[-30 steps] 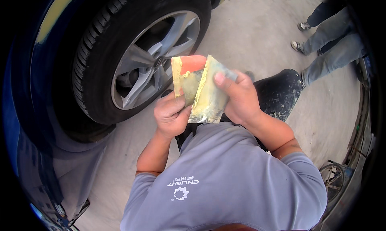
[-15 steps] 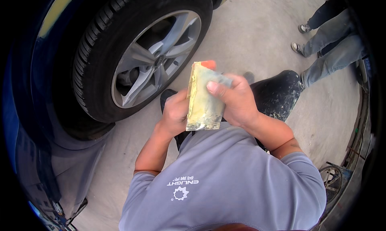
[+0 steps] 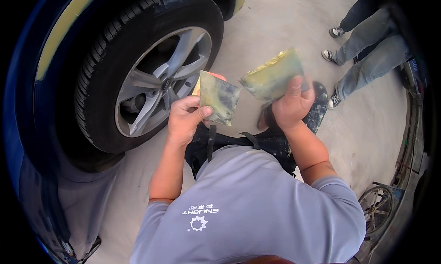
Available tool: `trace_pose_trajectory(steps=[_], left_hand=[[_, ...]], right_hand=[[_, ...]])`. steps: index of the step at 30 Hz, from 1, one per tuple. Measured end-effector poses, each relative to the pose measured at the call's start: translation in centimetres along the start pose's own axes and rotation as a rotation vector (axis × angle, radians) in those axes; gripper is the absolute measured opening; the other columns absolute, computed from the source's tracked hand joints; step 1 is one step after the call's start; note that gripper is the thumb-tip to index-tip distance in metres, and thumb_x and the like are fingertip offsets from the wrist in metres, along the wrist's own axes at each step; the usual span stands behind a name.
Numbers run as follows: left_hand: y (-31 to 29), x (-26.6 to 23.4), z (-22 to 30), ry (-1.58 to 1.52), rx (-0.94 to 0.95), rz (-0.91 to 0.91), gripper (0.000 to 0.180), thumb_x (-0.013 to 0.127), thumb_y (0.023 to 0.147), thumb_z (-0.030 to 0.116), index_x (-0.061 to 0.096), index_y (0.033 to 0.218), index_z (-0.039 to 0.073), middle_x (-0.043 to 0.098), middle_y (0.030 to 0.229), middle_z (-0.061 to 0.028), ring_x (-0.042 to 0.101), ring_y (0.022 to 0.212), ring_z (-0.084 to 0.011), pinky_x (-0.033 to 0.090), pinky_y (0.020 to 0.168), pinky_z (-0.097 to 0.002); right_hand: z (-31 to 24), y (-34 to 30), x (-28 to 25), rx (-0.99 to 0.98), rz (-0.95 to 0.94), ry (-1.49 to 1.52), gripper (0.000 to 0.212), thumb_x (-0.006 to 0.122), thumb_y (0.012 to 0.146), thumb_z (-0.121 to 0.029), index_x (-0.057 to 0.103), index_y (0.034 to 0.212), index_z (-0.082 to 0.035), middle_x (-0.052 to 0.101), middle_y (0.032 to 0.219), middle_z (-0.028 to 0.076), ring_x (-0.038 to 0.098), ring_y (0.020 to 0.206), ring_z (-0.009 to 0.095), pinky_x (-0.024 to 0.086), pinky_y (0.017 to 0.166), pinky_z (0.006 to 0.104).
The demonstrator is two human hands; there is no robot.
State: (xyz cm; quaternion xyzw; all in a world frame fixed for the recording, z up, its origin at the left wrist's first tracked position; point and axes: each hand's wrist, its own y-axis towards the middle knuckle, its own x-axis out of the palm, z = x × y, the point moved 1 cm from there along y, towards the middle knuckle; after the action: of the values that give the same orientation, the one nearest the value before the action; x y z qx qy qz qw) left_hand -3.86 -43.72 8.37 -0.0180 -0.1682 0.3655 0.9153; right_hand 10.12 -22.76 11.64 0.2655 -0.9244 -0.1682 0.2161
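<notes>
My left hand (image 3: 181,121) pinches a flat, square putty spreader (image 3: 218,98) smeared yellowish grey, thumb on its face. Behind its upper edge shows a bit of something orange-red (image 3: 217,75); the rest of that is hidden. In my right hand (image 3: 294,103) is a second, wider putty spreader (image 3: 268,78), tilted and slightly blurred. A thick bead of yellow putty (image 3: 279,57) lies along its far edge. The two spreaders are apart, both held up in front of my body.
To the left stands a blue car with a large wheel (image 3: 147,80); a pale yellow strip (image 3: 62,32) runs along its arch edge. At the upper right are the legs (image 3: 372,57) of other people. A spoked wheel (image 3: 376,204) is at the lower right.
The spreaders were together half a second ago. My right hand has moved right and away with the putty-edged one, while my left hand has shifted slightly left, its spreader now showing.
</notes>
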Motion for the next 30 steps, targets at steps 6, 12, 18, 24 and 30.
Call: trace_pose_trajectory(steps=[6,12,18,24,30], left_hand=[[3.2,4.2,-0.3,0.108,-0.104,-0.005,0.025,0.084,0.083,0.013,0.074,0.098,-0.005,0.071,0.081,-0.0052,0.058,0.064,-0.0082,0.044,0.054,-0.0233],[7.8,7.9,0.2,0.028,-0.221,0.062,0.026,0.085,0.082,0.015,0.076,0.099,-0.004,0.07,0.08,-0.0043,0.058,0.063,-0.0069,0.045,0.055,-0.0218],[16.6,12.0,1.7,0.398,-0.219,0.234,0.018,0.08,0.089,0.012,0.077,0.096,-0.003,0.065,0.074,0.001,0.049,0.063,-0.0038,0.035,0.054,-0.0226],[19.2,19.4,2.8,0.287,-0.401,0.121,0.019,0.079,0.091,0.013,0.075,0.098,-0.004,0.066,0.089,-0.0037,0.058,0.077,-0.0096,0.048,0.07,-0.0284],[17.9,24.0,14.8,0.624,-0.209,-0.116,0.02,0.079,0.09,0.012,0.075,0.103,-0.003,0.066,0.098,-0.0086,0.063,0.085,-0.0134,0.052,0.074,-0.031]], right_hand=[[1.3,2.0,-3.4,-0.26,-0.436,-0.148,0.03,0.069,0.1,-0.024,0.062,0.098,0.005,0.059,0.069,0.005,0.051,0.056,0.014,0.041,0.052,0.029],[7.2,6.7,-8.8,-0.288,-0.859,-0.341,0.018,0.073,0.093,-0.015,0.063,0.09,0.0,0.055,0.061,0.011,0.053,0.049,0.03,0.04,0.047,0.04],[8.1,15.0,-9.9,0.348,-0.23,-0.592,0.018,0.066,0.098,-0.015,0.067,0.093,0.002,0.06,0.063,0.012,0.057,0.052,0.023,0.047,0.053,0.0367],[11.6,15.5,-13.8,0.629,-0.249,-0.939,0.018,0.065,0.092,-0.014,0.067,0.101,0.002,0.064,0.075,0.015,0.062,0.069,0.025,0.05,0.068,0.0378],[10.4,12.0,-12.2,0.605,-0.215,-0.658,0.017,0.067,0.087,-0.013,0.064,0.096,0.002,0.067,0.081,0.015,0.064,0.075,0.025,0.05,0.07,0.0393]])
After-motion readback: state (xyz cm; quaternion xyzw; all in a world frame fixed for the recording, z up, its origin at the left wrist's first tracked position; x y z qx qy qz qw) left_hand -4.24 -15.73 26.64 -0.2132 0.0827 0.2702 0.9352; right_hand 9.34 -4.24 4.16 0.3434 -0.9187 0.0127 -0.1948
